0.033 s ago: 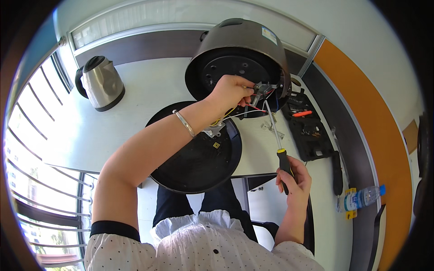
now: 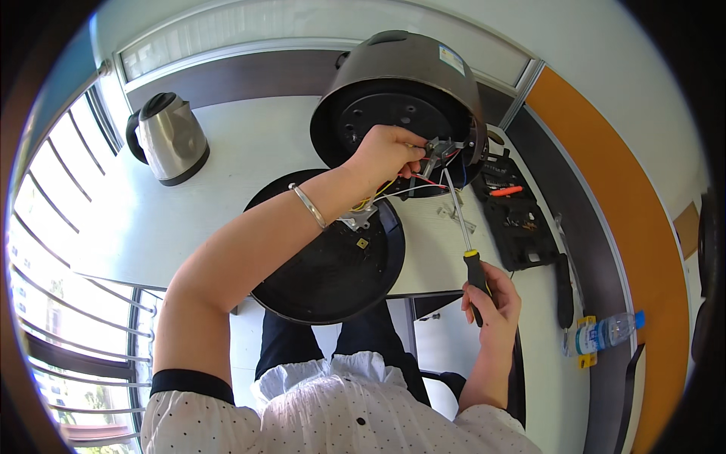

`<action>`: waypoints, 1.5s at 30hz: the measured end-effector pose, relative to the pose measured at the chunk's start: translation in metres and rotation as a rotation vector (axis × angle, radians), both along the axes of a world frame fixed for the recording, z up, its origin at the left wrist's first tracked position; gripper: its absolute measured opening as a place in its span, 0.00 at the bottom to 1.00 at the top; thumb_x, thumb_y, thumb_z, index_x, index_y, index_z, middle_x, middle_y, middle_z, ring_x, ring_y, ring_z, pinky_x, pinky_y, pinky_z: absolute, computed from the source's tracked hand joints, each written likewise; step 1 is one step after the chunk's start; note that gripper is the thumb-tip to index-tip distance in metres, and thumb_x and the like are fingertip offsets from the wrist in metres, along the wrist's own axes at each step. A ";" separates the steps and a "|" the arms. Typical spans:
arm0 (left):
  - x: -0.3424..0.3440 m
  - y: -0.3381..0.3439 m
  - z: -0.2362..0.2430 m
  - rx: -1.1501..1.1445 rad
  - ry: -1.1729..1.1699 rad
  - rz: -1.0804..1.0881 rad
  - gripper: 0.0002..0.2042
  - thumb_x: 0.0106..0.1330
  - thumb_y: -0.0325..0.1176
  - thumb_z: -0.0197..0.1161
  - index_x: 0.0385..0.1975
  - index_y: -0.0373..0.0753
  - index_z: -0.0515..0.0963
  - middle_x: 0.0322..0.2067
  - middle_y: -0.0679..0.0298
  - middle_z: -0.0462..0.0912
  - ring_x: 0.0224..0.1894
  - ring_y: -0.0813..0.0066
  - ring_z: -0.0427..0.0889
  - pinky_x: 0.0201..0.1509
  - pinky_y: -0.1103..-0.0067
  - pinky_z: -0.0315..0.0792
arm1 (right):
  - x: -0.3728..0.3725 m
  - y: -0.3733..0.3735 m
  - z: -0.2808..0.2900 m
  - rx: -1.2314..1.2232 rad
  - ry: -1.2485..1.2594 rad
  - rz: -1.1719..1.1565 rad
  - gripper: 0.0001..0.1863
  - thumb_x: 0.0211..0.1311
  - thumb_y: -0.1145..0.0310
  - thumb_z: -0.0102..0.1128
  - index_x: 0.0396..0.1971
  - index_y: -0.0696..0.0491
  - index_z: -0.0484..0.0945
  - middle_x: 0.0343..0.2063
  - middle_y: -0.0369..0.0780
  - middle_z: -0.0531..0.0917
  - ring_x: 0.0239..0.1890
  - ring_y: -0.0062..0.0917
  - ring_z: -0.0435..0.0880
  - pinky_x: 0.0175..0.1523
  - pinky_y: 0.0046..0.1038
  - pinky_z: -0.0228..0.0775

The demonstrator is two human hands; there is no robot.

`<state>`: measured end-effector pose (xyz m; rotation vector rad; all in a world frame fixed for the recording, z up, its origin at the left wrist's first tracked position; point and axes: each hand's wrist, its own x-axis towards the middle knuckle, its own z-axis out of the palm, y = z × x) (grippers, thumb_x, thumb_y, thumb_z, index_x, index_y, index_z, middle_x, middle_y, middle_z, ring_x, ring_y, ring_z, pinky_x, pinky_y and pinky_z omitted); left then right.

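Note:
A dark, round appliance housing (image 2: pixel 404 64) lies tipped on its side at the back of the table, its hollow underside toward me. At the housing's right rim my left hand (image 2: pixel 389 155) is closed, fingers pinching a grey metal bracket (image 2: pixel 439 148) with wires about it. My right hand (image 2: pixel 495 299) grips a screwdriver (image 2: pixel 474 268) by its black and yellow handle. The long shaft points up and away, its tip at the wires just below the bracket. Red, white and yellow wires run from the housing to a round black base (image 2: pixel 318 291), which holds a metal fitting (image 2: pixel 358 219) and a small brass-coloured plate (image 2: pixel 362 244).
To the right lies an opened black tool case (image 2: pixel 522 231) with an orange-handled tool (image 2: pixel 506 191). Small clear pieces (image 2: pixel 463 221) lie between case and base. A steel kettle (image 2: pixel 170 140) stands at the far left. A water bottle (image 2: pixel 605 331) lies at the right beside a yellow object (image 2: pixel 586 359).

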<state>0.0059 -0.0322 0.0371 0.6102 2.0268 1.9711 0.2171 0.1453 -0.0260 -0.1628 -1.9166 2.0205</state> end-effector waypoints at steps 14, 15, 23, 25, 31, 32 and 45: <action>-0.035 -0.030 -0.027 -0.151 0.322 0.305 0.06 0.54 0.26 0.65 0.29 0.30 0.82 0.19 0.63 0.80 0.19 0.81 0.74 0.24 0.84 0.70 | 0.000 -0.001 -0.011 -0.031 0.004 0.014 0.21 0.52 0.81 0.57 0.49 0.65 0.72 0.29 0.42 0.79 0.21 0.20 0.76 0.20 0.17 0.61; -0.034 -0.030 -0.028 -0.171 0.362 0.298 0.06 0.54 0.26 0.65 0.28 0.30 0.82 0.19 0.63 0.80 0.19 0.81 0.75 0.24 0.84 0.70 | 0.000 -0.001 -0.012 -0.034 0.005 0.019 0.21 0.52 0.81 0.57 0.49 0.65 0.72 0.29 0.42 0.79 0.21 0.20 0.76 0.20 0.17 0.61; -0.026 -0.059 -0.023 -0.228 0.213 0.363 0.08 0.54 0.30 0.66 0.27 0.31 0.82 0.18 0.63 0.80 0.18 0.80 0.75 0.24 0.82 0.70 | 0.006 0.007 -0.018 0.018 -0.021 -0.060 0.21 0.51 0.80 0.56 0.49 0.65 0.72 0.28 0.44 0.79 0.21 0.22 0.76 0.18 0.18 0.60; -0.023 -0.072 -0.029 -0.262 0.213 0.335 0.08 0.53 0.32 0.65 0.27 0.32 0.83 0.19 0.62 0.81 0.19 0.76 0.77 0.26 0.79 0.72 | 0.008 0.013 -0.025 0.014 -0.033 -0.062 0.21 0.51 0.80 0.56 0.49 0.64 0.72 0.27 0.44 0.79 0.21 0.22 0.76 0.18 0.17 0.60; -0.007 -0.103 -0.046 -0.498 0.201 0.147 0.07 0.50 0.30 0.67 0.26 0.34 0.83 0.19 0.62 0.80 0.19 0.76 0.77 0.24 0.79 0.72 | 0.014 0.024 -0.033 0.153 -0.091 -0.069 0.21 0.49 0.81 0.59 0.48 0.63 0.74 0.27 0.40 0.79 0.21 0.19 0.76 0.18 0.16 0.59; -0.005 -0.105 -0.048 -0.548 0.201 0.131 0.07 0.50 0.30 0.67 0.26 0.35 0.83 0.20 0.61 0.81 0.20 0.75 0.78 0.25 0.78 0.72 | 0.015 0.026 -0.035 0.193 -0.092 -0.077 0.21 0.49 0.81 0.60 0.48 0.63 0.74 0.26 0.39 0.79 0.20 0.18 0.75 0.19 0.15 0.58; 0.029 -0.090 -0.070 -0.831 0.757 -0.110 0.10 0.52 0.30 0.66 0.35 0.39 0.82 0.31 0.59 0.80 0.34 0.62 0.80 0.38 0.72 0.73 | -0.001 0.034 -0.026 1.072 0.033 -0.102 0.20 0.44 0.80 0.63 0.42 0.54 0.78 0.30 0.43 0.79 0.31 0.37 0.78 0.36 0.28 0.70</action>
